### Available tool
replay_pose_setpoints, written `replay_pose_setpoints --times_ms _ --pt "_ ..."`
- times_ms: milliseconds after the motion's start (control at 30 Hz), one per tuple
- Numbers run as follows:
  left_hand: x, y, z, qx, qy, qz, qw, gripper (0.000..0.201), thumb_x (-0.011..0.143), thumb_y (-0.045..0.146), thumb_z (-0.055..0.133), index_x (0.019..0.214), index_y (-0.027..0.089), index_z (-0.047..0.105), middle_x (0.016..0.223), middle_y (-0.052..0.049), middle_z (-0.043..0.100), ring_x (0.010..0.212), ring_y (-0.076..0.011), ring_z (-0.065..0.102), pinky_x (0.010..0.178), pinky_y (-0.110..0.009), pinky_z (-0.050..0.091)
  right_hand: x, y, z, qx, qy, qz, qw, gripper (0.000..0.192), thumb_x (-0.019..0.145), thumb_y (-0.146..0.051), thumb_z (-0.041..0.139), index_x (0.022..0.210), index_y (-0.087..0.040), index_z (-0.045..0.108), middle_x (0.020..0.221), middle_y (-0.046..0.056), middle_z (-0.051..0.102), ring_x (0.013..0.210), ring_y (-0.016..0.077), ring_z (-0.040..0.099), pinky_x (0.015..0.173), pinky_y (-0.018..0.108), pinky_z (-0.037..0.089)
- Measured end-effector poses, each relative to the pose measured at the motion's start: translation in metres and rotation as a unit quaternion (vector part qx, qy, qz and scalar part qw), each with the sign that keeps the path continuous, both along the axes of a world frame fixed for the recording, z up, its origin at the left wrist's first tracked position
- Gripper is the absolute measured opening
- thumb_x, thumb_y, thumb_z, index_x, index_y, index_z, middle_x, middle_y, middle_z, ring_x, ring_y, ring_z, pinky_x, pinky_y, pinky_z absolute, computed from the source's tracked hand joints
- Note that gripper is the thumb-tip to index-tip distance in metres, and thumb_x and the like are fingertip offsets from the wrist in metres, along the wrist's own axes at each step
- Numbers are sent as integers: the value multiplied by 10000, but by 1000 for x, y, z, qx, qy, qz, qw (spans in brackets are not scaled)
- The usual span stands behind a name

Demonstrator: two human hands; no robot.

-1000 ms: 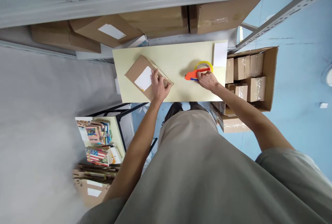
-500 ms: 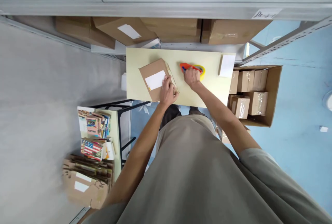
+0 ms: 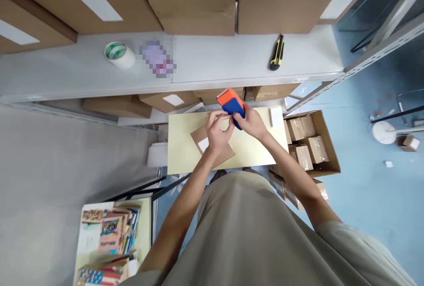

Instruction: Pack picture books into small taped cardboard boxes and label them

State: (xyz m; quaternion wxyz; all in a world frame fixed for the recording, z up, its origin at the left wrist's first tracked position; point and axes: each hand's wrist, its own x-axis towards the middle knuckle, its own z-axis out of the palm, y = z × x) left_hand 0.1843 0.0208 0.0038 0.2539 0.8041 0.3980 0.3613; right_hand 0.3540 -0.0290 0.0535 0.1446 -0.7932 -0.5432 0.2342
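Observation:
My right hand (image 3: 253, 121) is wrapped round an orange and blue tape dispenser (image 3: 232, 102), raised above the pale yellow table (image 3: 255, 153). Close against the dispenser's left side is my left hand (image 3: 217, 132), its thumb and fingers curled into a ring with the tips together at the dispenser's edge. Whatever the tips pinch is too small to make out. Beneath the left hand a flat brown cardboard package (image 3: 223, 156) with a white label lies on the table, partly covered by that hand.
A white box-like block (image 3: 275, 117) sits at the table's right end. Beside it stands a large carton (image 3: 331, 153) of small boxes. On the shelf (image 3: 212, 61) are a tape roll (image 3: 119, 54) and a utility knife (image 3: 277, 53). Books (image 3: 111, 233) lie on a lower-left table.
My right hand has lifted the tape dispenser off the table and turned it. My left hand has left the package and come up to the dispenser. The view has tilted up towards the shelf.

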Motion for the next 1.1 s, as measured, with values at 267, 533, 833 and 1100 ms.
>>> replay_pose_setpoints --times_ms 267,533,833,1100 --pt "26 122 78 33 -56 -77 995 398 1142 319 628 1521 288 745 1675 -82 695 1616 -325 606 1412 -554 483 30 129 67 125 -206 54 969 558 1221 -405 314 1531 22 493 1294 319 759 1223 469 730 1086 594 563" --pt "-5 118 30 -31 -45 -115 992 531 1077 243 655 1606 243 691 1664 -125 717 1581 -328 657 1411 -548 493 30 189 48 -9 -264 55 963 630 1113 -241 450 1618 136 441 1520 408 671 1529 487 560 1326 692 350" --pt "-70 68 -65 -172 90 -50 980 527 1070 257 694 1587 159 676 1638 -210 714 1576 -368 656 1407 -544 470 43 110 -43 258 -134 -72 954 737 1230 -571 146 1794 -210 454 1806 235 451 1729 433 384 1398 734 335" --pt "-55 79 -128 -248 221 38 942 607 1128 446 626 1619 88 630 1738 -272 605 1668 -376 545 1439 -504 368 -61 -109 -164 -186 530 -498 661 764 1210 -610 389 1738 -62 449 1672 329 589 1469 342 727 1123 453 705"
